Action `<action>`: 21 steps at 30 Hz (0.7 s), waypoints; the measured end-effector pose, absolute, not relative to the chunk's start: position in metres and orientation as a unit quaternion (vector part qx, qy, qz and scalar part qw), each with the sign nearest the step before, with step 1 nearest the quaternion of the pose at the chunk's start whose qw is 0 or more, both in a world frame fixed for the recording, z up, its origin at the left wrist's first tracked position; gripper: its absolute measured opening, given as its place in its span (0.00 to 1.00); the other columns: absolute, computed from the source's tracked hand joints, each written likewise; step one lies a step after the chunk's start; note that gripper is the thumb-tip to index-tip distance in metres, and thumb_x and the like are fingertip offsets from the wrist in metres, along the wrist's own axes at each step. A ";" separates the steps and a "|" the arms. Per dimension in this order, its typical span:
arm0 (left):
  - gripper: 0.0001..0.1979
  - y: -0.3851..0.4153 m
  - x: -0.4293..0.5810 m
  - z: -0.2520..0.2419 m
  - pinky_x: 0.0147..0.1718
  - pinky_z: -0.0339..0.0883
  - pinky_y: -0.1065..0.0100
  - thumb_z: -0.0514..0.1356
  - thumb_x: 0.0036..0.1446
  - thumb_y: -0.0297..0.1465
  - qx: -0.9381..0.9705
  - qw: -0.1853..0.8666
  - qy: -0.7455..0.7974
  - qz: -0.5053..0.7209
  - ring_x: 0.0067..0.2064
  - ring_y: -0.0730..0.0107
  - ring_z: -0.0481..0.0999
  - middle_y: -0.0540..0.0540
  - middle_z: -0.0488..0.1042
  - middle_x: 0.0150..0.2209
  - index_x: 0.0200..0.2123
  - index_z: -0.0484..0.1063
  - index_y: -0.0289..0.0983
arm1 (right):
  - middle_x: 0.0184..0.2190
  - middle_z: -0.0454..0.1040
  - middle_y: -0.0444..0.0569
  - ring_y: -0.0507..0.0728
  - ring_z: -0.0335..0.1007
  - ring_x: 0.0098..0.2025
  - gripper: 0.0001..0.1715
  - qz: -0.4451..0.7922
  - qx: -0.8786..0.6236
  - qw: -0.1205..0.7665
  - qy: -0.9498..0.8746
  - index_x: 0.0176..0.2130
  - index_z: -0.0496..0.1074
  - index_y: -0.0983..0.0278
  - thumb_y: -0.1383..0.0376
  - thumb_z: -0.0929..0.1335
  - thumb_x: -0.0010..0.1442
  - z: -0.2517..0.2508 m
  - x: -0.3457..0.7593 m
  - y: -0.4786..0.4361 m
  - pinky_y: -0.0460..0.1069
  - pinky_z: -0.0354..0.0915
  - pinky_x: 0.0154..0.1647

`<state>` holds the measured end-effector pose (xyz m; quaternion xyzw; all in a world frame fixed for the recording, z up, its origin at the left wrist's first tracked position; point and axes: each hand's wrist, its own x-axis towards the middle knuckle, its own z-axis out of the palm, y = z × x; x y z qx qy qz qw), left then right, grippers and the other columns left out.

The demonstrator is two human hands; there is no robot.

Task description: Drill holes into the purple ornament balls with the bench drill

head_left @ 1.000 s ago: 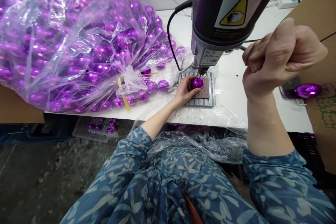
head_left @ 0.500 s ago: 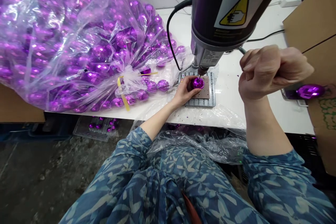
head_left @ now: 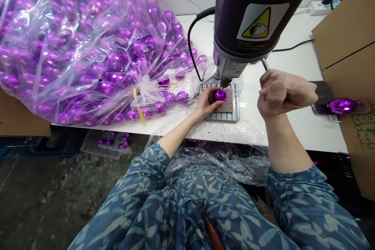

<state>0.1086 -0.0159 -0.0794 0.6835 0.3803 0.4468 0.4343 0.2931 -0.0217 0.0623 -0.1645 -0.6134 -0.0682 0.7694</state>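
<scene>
My left hand (head_left: pixel 206 103) is curled around a shiny purple faceted ball (head_left: pixel 219 95), holding it on a brown board (head_left: pixel 226 105) over the slotted metal base (head_left: pixel 236 111). Right above the ball is the chuck (head_left: pixel 225 83) of a black drill press (head_left: pixel 263 15); whether the bit has entered the ball I cannot tell. My right hand (head_left: pixel 284 93) is closed around the press's feed lever (head_left: pixel 265 64), whose grip is hidden in the fist.
A big clear bag (head_left: pixel 88 54) of purple balls fills the left of the white table (head_left: pixel 252 97). At right are cardboard boxes (head_left: pixel 348 31), a phone (head_left: pixel 322 95) and another purple ball (head_left: pixel 342 105). A black cable (head_left: pixel 191 39) loops beside the press.
My right hand has come lower and inward with the lever. My left hand still holds the ball in the same place on the board. The view has shifted slightly.
</scene>
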 end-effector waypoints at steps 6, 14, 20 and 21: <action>0.29 -0.016 0.111 -0.082 0.65 0.68 0.44 0.74 0.59 0.46 0.675 0.442 0.377 0.456 0.60 0.49 0.75 0.39 0.76 0.57 0.58 0.73 0.43 | 0.11 0.52 0.38 0.43 0.49 0.12 0.37 -0.026 -0.200 0.796 -0.571 0.17 0.58 0.66 0.50 0.71 0.67 0.088 0.285 -0.023 0.43 0.52 0.14; 0.30 -0.015 0.112 -0.089 0.64 0.69 0.47 0.74 0.58 0.48 0.676 0.439 0.365 0.466 0.61 0.49 0.76 0.39 0.76 0.57 0.58 0.73 0.42 | 0.15 0.58 0.38 0.43 0.54 0.15 0.38 0.130 -0.321 0.767 -0.540 0.19 0.57 0.65 0.43 0.75 0.57 0.163 0.272 -0.024 0.44 0.44 0.16; 0.31 -0.018 0.113 -0.084 0.63 0.73 0.49 0.74 0.59 0.48 0.665 0.456 0.338 0.486 0.61 0.52 0.78 0.38 0.76 0.58 0.59 0.73 0.41 | 0.14 0.55 0.38 0.45 0.50 0.14 0.28 0.203 -0.337 0.762 -0.515 0.17 0.58 0.63 0.67 0.72 0.64 0.173 0.275 -0.011 0.47 0.40 0.14; 0.30 -0.021 0.112 -0.081 0.64 0.72 0.49 0.73 0.60 0.48 0.667 0.448 0.336 0.492 0.61 0.52 0.78 0.38 0.77 0.59 0.59 0.73 0.42 | 0.14 0.55 0.39 0.44 0.50 0.14 0.28 0.206 -0.344 0.760 -0.511 0.17 0.58 0.63 0.69 0.70 0.65 0.174 0.275 -0.009 0.46 0.39 0.14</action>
